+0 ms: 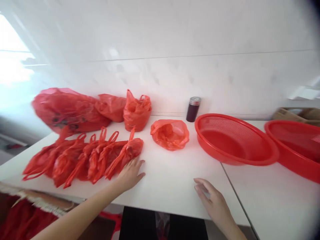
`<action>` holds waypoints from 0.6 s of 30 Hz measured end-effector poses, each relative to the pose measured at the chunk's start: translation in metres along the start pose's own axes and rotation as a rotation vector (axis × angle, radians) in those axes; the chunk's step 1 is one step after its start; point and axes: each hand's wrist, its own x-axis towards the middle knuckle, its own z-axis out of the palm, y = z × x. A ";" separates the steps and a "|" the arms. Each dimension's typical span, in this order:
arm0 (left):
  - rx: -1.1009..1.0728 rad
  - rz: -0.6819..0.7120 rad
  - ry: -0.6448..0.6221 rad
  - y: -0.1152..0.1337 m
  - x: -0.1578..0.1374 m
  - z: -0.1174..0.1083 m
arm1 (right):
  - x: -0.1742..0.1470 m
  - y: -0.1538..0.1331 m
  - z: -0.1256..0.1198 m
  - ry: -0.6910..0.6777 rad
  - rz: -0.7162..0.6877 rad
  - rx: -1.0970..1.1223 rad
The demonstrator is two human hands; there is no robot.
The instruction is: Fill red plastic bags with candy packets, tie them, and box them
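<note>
My left hand (130, 176) rests beside the rightmost red plastic bag (135, 146) of a row, its fingers against the bag and its thumb apart. That row of several tied bags (83, 156) lies packed side by side on the white table (172, 183), handles up. Over the table's front right part, my right hand (212, 198) holds nothing, with a gap between thumb and fingers. Between and beyond the hands, an opened red bag (171, 135) sits with its mouth spread wide; a small round lump shows inside, not clear enough to name.
A red plastic basket (235, 141) stands right of the opened bag, with a second red basket (297, 150) beside it. A dark tumbler (193, 110) is by the wall. A large red bag (72, 111) and an upright red bag (137, 111) line the back left.
</note>
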 end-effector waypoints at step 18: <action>-0.121 -0.106 0.157 -0.019 0.006 -0.036 | 0.002 0.015 0.021 0.010 -0.081 -0.151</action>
